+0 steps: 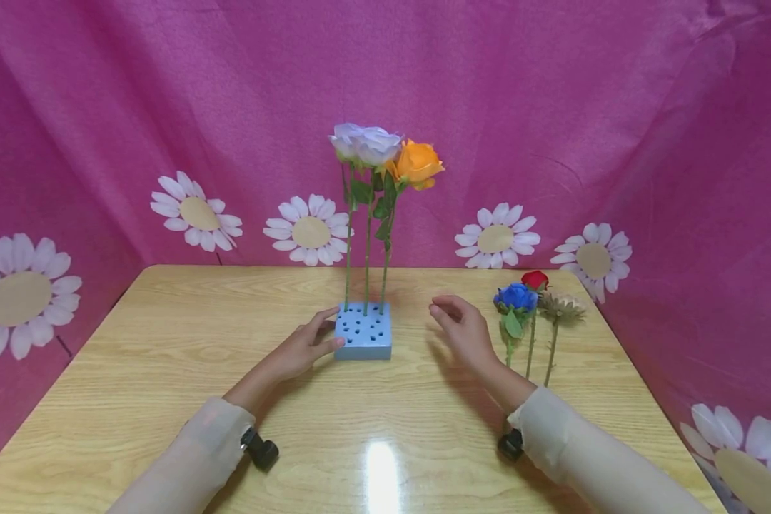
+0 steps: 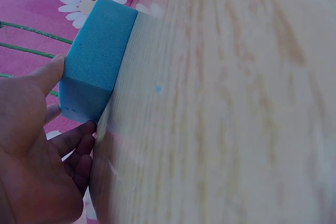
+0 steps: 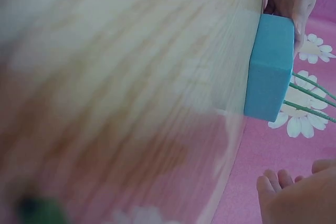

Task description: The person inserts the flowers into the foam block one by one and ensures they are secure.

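Observation:
A light blue foam block [image 1: 363,353] full of small holes sits on the table. Three stems stand upright along its back edge, topped by two pale lavender flowers [image 1: 375,148] and an orange rose [image 1: 420,165]. My left hand [image 1: 298,351] holds the block at its left side, thumb by the near corner and fingers farther back; the left wrist view shows the thumb [image 2: 51,72] against its top edge. To the right of the block, my right hand [image 1: 467,337] hovers over the table with loosely bent fingers and nothing in them.
At the table's right lie a blue flower [image 1: 517,298], a red rose [image 1: 535,280] and a beige flower [image 1: 562,308], their stems partly behind my right forearm. A pink curtain [image 1: 263,107] printed with daisies encloses the wooden table [image 1: 186,321] at the back and sides.

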Demonstrator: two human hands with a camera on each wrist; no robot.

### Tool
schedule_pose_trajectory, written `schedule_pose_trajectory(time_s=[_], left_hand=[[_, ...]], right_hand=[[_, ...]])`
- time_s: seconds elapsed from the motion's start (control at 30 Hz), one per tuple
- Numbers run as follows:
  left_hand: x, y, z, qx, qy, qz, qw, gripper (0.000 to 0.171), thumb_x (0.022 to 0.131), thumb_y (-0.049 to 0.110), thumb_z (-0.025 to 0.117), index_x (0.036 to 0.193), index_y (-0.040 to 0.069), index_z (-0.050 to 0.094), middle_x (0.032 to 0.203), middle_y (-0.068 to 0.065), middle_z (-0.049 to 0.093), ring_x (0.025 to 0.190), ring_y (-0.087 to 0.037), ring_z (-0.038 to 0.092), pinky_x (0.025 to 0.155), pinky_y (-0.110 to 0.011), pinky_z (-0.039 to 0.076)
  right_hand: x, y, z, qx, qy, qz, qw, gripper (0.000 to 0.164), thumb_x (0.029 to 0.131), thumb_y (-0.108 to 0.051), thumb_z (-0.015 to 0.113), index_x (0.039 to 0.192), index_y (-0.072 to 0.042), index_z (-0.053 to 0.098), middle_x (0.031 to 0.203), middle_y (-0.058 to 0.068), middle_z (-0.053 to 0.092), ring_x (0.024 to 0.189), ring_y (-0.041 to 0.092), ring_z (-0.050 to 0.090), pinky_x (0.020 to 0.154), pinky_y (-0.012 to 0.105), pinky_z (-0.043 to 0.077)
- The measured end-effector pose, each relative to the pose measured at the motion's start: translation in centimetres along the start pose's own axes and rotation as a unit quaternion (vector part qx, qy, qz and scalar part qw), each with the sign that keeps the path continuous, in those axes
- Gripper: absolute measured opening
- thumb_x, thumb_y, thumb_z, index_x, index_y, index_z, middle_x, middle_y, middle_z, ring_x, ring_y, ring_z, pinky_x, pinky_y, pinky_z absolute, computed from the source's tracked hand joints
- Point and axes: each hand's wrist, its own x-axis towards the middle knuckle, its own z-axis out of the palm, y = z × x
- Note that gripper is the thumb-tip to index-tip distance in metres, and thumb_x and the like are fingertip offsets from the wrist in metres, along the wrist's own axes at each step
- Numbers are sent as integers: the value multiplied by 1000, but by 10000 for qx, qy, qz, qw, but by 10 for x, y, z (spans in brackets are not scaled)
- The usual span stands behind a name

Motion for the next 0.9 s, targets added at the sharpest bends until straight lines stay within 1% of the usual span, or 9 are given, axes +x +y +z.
schedule_pose_trajectory(time_s=[0.13,0.27,0.43,0.57,0.63,0.73,0.9], left_hand=[[0,1,0,-4,1,-43,10000,70,106,37,58,164,19,23,159,-24,41,153,-43,26,122,-65,16],[-1,1,0,2,-14,-98,10000,71,106,38,58,164,20,22,160,-23,40,153,-43,25,122,-65,15],[-1,1,0,51,-3,-188,9998,72,106,41,58,165,22,22,162,-21,39,154,-43,23,122,-65,14],[-1,1,0,50,2,-171,9998,72,106,41,59,164,21,22,161,-21,40,154,-43,24,122,-65,15],[-1,1,0,50,11,-131,9999,72,106,39,59,164,21,22,160,-22,41,153,-44,24,122,-65,15],[-2,1,0,35,17,-91,10000,71,106,38,59,164,20,23,159,-22,41,153,-45,25,122,-65,16],[0,-1,0,10,8,-79,10000,71,106,39,58,164,20,23,160,-22,41,153,-45,24,121,-66,15]], right_hand=[[-2,4,-4,-78,-11,84,9999,32,103,-23,66,128,-4,68,124,15,72,119,26,66,95,33,53],[-6,8,-9,-98,-53,158,9998,34,104,-25,65,131,-3,67,126,15,71,120,26,65,92,26,53],[-13,9,-19,112,-56,267,9996,35,104,-22,64,132,-1,65,129,19,69,119,26,64,89,22,54],[-19,10,-29,120,-63,324,9994,37,105,-19,62,135,3,62,132,23,66,120,28,62,89,18,52],[-22,11,-34,5,-42,349,9994,38,105,-20,62,136,3,61,133,23,65,121,28,62,87,15,50],[-27,14,-42,-33,-34,443,9990,41,105,-21,62,139,2,59,135,23,64,123,29,61,86,14,50],[-35,18,-51,77,41,529,9986,44,105,-20,62,143,3,55,139,23,61,128,30,59,88,13,50]])
